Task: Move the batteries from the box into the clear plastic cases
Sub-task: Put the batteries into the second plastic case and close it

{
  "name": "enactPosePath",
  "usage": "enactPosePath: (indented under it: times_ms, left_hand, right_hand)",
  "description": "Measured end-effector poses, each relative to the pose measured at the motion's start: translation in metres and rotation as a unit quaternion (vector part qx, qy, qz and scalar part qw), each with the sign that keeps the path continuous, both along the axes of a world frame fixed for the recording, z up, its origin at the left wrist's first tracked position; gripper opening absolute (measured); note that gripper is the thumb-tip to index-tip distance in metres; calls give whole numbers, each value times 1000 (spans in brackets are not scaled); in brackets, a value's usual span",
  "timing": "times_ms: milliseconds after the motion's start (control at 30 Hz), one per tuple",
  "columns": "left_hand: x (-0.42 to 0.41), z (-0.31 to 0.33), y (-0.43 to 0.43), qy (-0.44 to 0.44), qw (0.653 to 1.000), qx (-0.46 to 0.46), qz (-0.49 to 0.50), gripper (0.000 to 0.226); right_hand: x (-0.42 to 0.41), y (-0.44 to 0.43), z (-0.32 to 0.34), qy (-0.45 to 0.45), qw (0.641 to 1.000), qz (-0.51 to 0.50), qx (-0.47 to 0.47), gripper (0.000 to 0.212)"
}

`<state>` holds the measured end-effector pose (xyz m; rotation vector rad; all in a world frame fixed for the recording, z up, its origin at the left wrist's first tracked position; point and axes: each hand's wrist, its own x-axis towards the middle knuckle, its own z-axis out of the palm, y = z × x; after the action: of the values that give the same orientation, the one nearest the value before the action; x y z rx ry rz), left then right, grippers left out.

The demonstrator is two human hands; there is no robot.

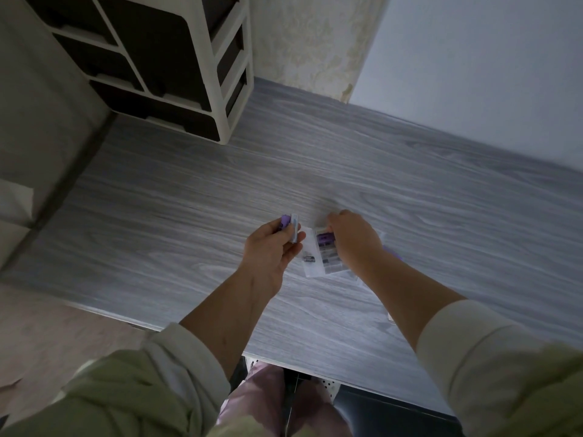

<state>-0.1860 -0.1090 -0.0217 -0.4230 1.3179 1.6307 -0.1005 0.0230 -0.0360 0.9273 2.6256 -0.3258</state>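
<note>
A clear plastic case [329, 261] lies flat on the grey wood-grain table [189, 200], roughly midway between the left and right edges and closer to the near edge than the far one. At its far end sits one purple battery [325, 238]; the nearer compartments show only blurred grey and dark bands, and what fills them cannot be made out. The right hand [353, 241] is arched over the case's far right side, fingers bent down toward the battery; the back of the hand hides the tips, so whether they pinch anything cannot be told. The left hand [274, 247], just left of the case and raised off the table, has its fingers curled round a second purple battery [285, 222] together with a pale narrow piece [295, 233] that is too blurred to identify. A flat clear sheet [308, 263] with a dark printed patch lies touching the case's left side, partly under the left fingers. A purple object [392, 251] shows just right of the right wrist, mostly hidden by the forearm. A white-framed drawer unit [176, 74] with dark drawers stands at the far left corner, its top cut off.
</note>
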Motion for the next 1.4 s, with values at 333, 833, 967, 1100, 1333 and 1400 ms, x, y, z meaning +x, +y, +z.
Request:
enactPosePath:
  times_ms: [333, 833, 967, 1100, 1333, 1400]
  left_hand:
    - [8, 1, 8, 0, 1000, -3, -21, 30]
    - [24, 10, 22, 48, 996, -48, -62, 23]
    - [19, 11, 18, 82, 994, -71, -18, 20]
    - [16, 12, 11, 105, 990, -89, -3, 7]
    - [17, 9, 6, 125, 982, -137, -44, 18]
    - [20, 9, 6, 116, 983, -133, -51, 19]
  right_hand:
    - [1, 10, 1, 70, 993, -70, -63, 18]
    - [3, 18, 23, 223, 876, -247, -350, 18]
    - [4, 17, 17, 97, 988, -23, -115, 10]
    - [0, 7, 6, 6, 996, 63, -58, 15]
    - [-3, 5, -1, -24, 994, 102, -7, 17]
    - [-3, 5, -2, -22, 994, 103, 5, 16]
